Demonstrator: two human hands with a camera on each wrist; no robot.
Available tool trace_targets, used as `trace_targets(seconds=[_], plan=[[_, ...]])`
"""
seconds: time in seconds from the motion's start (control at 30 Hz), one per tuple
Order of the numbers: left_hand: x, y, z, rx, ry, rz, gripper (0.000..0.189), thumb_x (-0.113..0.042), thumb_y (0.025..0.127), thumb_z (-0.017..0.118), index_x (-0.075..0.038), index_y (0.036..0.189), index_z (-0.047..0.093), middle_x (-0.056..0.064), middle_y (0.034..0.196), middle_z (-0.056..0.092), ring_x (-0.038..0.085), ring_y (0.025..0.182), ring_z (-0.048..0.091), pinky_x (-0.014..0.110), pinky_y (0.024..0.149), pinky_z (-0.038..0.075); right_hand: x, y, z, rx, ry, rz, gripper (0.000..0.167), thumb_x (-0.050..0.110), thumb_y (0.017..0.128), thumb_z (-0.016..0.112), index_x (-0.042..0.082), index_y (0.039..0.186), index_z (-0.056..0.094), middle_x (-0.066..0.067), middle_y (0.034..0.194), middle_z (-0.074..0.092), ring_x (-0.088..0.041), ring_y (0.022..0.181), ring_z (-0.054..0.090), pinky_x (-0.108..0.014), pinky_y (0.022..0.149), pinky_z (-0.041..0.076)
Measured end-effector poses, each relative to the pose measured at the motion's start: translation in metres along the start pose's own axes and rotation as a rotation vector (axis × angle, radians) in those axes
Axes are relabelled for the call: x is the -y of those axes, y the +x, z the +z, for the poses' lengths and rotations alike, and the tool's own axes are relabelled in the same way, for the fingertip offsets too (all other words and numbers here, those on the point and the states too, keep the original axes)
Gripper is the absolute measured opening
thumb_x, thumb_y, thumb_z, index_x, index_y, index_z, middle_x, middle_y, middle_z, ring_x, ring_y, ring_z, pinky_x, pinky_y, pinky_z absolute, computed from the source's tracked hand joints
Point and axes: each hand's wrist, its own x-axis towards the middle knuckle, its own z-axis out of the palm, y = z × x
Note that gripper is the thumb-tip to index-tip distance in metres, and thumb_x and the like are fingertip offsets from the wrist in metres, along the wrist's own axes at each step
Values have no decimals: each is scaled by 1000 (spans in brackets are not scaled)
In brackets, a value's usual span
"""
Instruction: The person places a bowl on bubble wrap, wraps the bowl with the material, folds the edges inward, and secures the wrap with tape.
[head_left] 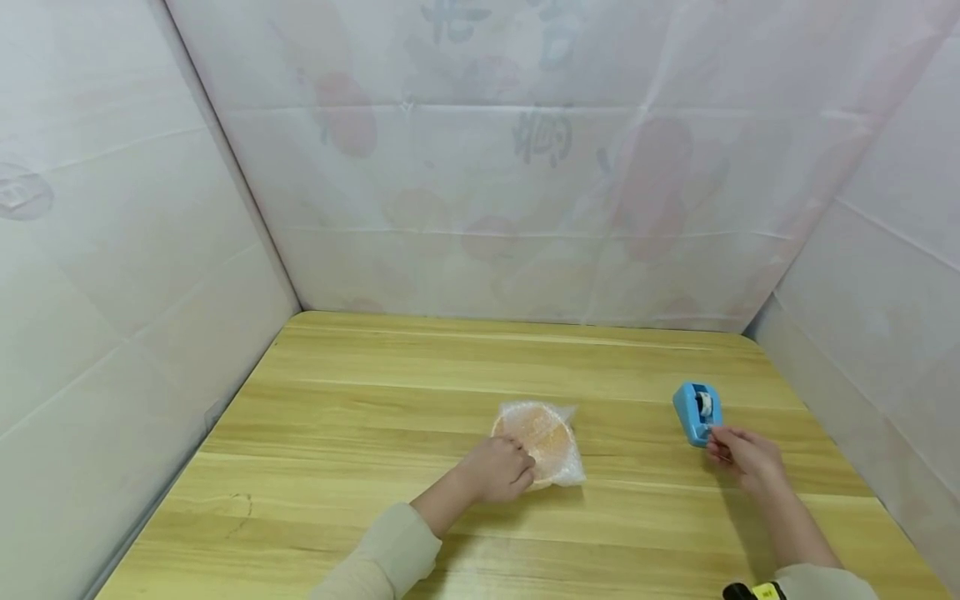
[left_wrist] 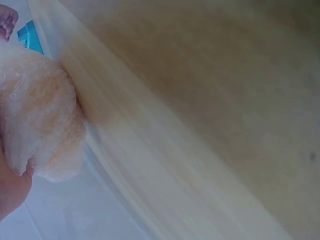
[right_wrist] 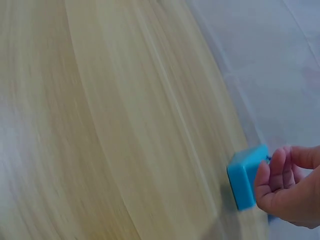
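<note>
A round, orange-toned item wrapped in bubble wrap [head_left: 551, 442] is on the wooden table, near the middle. My left hand [head_left: 495, 468] grips its near left side with curled fingers; in the left wrist view the thumb lies against the bubble wrap [left_wrist: 45, 110]. To the right is a blue tape dispenser [head_left: 686, 412] with a roll of tape [head_left: 704, 405] in it. At its near end my right hand [head_left: 750, 457] has thumb and forefinger pinched together on the tape end. The clear strip itself is hard to make out. In the right wrist view the dispenser [right_wrist: 242, 180] is partly behind the fingers.
The wooden table [head_left: 360, 400] is bordered by pale sheet walls [head_left: 480, 275] at the back and both sides. A black and yellow object [head_left: 765, 592] shows at the right sleeve, cut off by the bottom edge of the head view.
</note>
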Motion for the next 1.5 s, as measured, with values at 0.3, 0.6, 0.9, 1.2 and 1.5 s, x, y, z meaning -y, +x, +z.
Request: trace_targets(seconds=[0.3, 0.6, 0.9, 1.2, 1.5], plan=[[1, 0, 1, 12, 2, -5, 36, -25, 95, 35, -20, 64, 52, -10, 62, 45, 6, 65, 43, 19, 78, 44, -3, -8, 50, 136, -109, -100, 12, 22, 94, 53, 21, 83, 59, 11, 76, 60, -2, 70, 55, -17, 63, 49], [2, -1, 3, 15, 4, -2, 36, -25, 95, 35, -21, 67, 56, -11, 63, 46, 6, 65, 43, 19, 80, 45, 5, -29, 120, 259, -140, -135, 10, 23, 93, 55, 15, 88, 59, 7, 77, 58, -4, 63, 49, -17, 55, 43], [1, 0, 1, 40, 1, -12, 36, -25, 95, 34, -21, 62, 48, -10, 61, 37, 7, 63, 36, 18, 72, 41, 4, -43, 163, 375, -166, -178, 10, 13, 94, 52, 6, 93, 57, 4, 79, 58, -6, 63, 46, -19, 57, 41], [2, 0, 1, 38, 5, -12, 34, -26, 94, 36, -20, 68, 57, -8, 63, 45, 8, 64, 40, 20, 75, 43, 1, -44, 197, 395, -235, -213, 17, 10, 91, 56, -6, 97, 56, 3, 72, 60, -4, 56, 47, -14, 50, 41], [2, -1, 0, 22, 15, 1, 34, -24, 95, 37, -19, 62, 42, -8, 59, 34, 8, 60, 34, 21, 74, 42, -7, -38, 226, 313, -483, -265, 9, -1, 85, 59, -7, 79, 61, -3, 53, 54, -6, 38, 42, -16, 37, 35]])
